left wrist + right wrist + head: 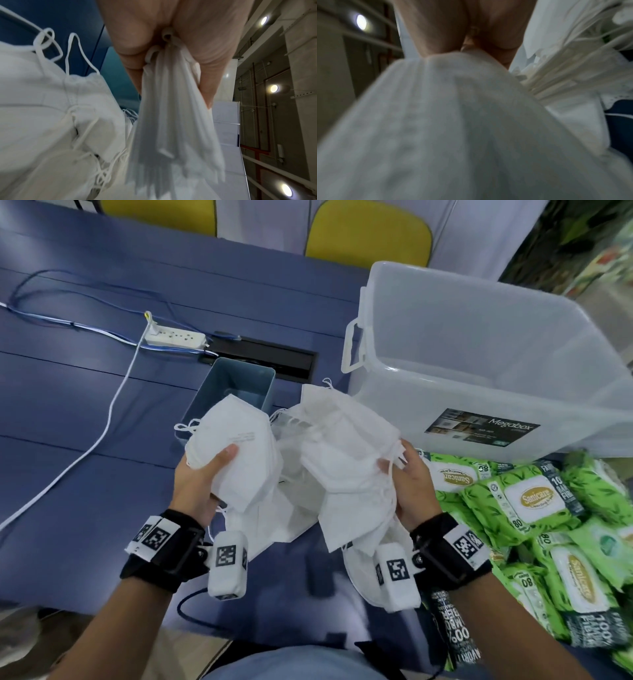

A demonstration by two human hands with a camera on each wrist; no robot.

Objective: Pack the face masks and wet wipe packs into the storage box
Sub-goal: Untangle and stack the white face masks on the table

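My left hand (202, 477) grips a stack of white folded face masks (239, 450), thumb on top; in the left wrist view the same stack (173, 121) hangs pinched between thumb and fingers. My right hand (411, 484) holds a second, looser bunch of white masks (346, 453), which fills the right wrist view (453, 128). More masks lie under both bunches on the table (294, 518). The clear plastic storage box (479, 378) stands open at the right rear. Green wet wipe packs (534, 501) are heaped to the right of my right hand.
A small blue-grey open bin (236, 385) sits just behind the masks. A white power strip (174, 337) with cables lies on the blue table (85, 405), beside a black cable slot (267, 361). Yellow chairs (370, 234) stand beyond the far edge.
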